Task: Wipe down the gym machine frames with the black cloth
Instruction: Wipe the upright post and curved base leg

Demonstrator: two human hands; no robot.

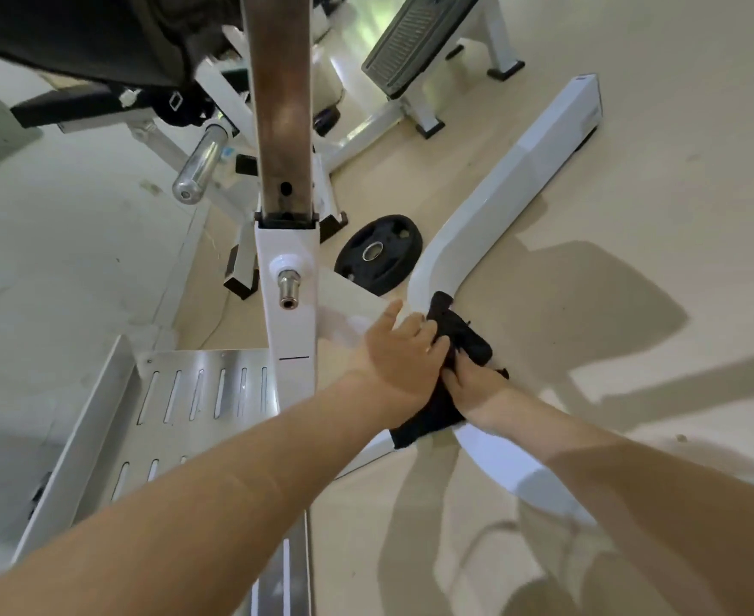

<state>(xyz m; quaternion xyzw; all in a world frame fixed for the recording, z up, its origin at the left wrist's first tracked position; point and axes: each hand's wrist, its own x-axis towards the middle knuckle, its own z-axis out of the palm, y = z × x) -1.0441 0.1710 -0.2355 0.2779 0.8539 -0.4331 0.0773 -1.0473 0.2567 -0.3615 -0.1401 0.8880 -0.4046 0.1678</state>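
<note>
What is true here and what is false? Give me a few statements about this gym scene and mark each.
1. Both the left hand and the right hand grip the black cloth on the white frame bar. True.
2. The weight plate hangs on the chrome peg. False: it lies on the floor.
3. The chrome peg carries nothing. True.
4. The slotted metal plate lies right of the hands. False: it lies left of them.

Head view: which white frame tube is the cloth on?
The curved leg running to the upper right: the left hand and right hand grip the black cloth at its bend. The upright post with the pull pin stands apart, to its left.
</note>
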